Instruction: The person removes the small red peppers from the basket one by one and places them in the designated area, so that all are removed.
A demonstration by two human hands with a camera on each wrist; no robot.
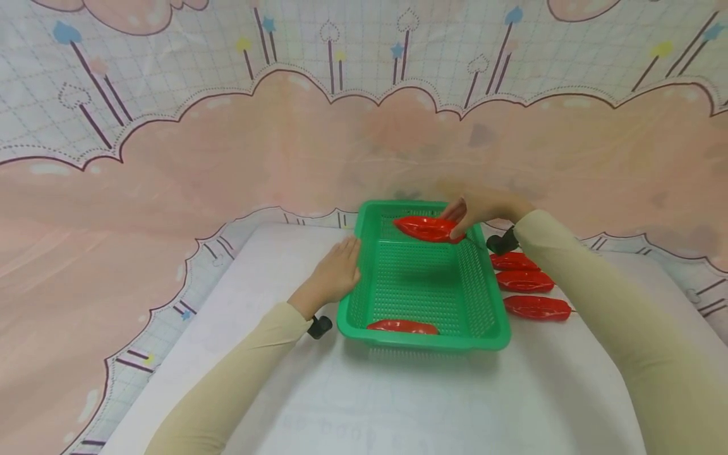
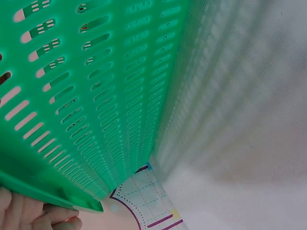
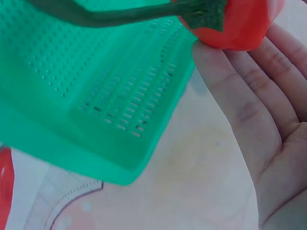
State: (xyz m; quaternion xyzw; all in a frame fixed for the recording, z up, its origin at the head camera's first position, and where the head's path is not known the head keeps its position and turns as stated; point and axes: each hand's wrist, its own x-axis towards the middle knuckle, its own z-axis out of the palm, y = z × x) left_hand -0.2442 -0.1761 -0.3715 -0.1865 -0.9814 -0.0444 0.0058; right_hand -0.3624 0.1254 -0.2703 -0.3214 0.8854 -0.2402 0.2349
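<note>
My right hand [image 1: 480, 212] holds a red chili pepper [image 1: 426, 229] over the far end of the green basket [image 1: 348, 303]. In the right wrist view, the pepper's green stem [image 3: 139, 14] sticks out to the left, and the fingers [image 3: 244, 103] lie against its red body. My left hand [image 1: 337, 268] grips the basket's left rim; in the left wrist view, its bent fingers [image 2: 29, 213] sit right under the rim's edge. Inside the basket, another red chili pepper [image 1: 404, 327] lies along the near wall, partly hidden by the front rim.
Right of the basket, three red chili peppers lie in a column: one at the back [image 1: 514, 261], one in the middle [image 1: 524, 281] and one nearest [image 1: 537, 308]. The white table [image 1: 364, 404] meets a pink patterned cloth [image 1: 256, 158] at the back and left.
</note>
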